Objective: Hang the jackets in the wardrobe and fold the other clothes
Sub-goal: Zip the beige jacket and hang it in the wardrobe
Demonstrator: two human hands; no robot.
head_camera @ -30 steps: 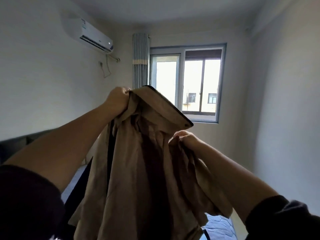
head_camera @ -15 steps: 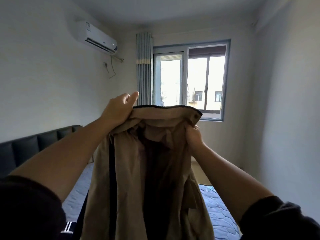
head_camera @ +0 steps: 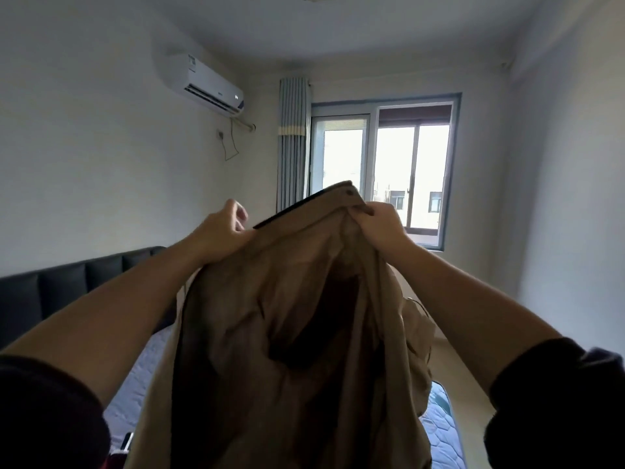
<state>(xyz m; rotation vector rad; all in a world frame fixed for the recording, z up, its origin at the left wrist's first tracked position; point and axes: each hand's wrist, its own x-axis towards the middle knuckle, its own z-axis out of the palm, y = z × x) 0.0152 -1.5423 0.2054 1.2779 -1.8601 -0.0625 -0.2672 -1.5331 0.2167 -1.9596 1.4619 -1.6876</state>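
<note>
Jacket [head_camera: 287, 333] — tan, dark-lined — hangs raised above the bed [head_camera: 443, 434], front open toward the wearer. Left hand [head_camera: 223, 231] grips one shoulder edge, right hand [head_camera: 382, 225] pinches the collar — likely spreading the neck to take a hanger.

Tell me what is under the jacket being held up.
Below the jacket, a quilted mattress shows at both sides. Its middle is hidden by the hanging cloth, so whatever lies there cannot be seen.
</note>
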